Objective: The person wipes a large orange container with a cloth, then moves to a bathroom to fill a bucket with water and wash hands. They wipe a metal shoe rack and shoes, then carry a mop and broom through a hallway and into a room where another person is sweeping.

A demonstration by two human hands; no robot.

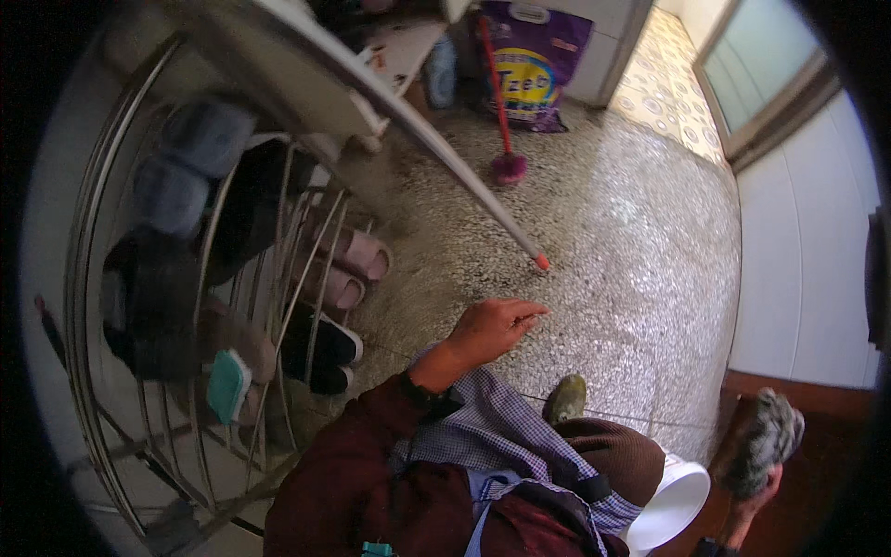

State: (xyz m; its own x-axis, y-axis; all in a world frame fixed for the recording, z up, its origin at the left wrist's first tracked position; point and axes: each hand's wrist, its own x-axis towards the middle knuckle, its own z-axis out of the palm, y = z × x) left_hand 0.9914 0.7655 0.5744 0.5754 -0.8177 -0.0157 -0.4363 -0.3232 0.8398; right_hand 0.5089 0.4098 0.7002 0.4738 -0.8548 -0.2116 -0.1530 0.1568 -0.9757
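My left hand (493, 331) hovers above the speckled floor, fingers together and slightly bent, with nothing seen in it. A metal pole with an orange tip (487, 195) slants down from the upper left and ends just beyond that hand. At the lower right, my right hand (759, 491) holds a bunched grey cloth (764, 435) over a dark red-brown wooden surface (828, 452). A white plastic bucket (672, 505) lies between my knee and that surface, its rim partly hidden by my leg.
A metal shoe rack (205, 292) with several shoes and slippers (365, 254) stands at left, a teal sponge (228, 386) among its bars. A red-handled brush (509, 168) leans against a purple detergent bag (539, 66) at the back, beside a doorway.
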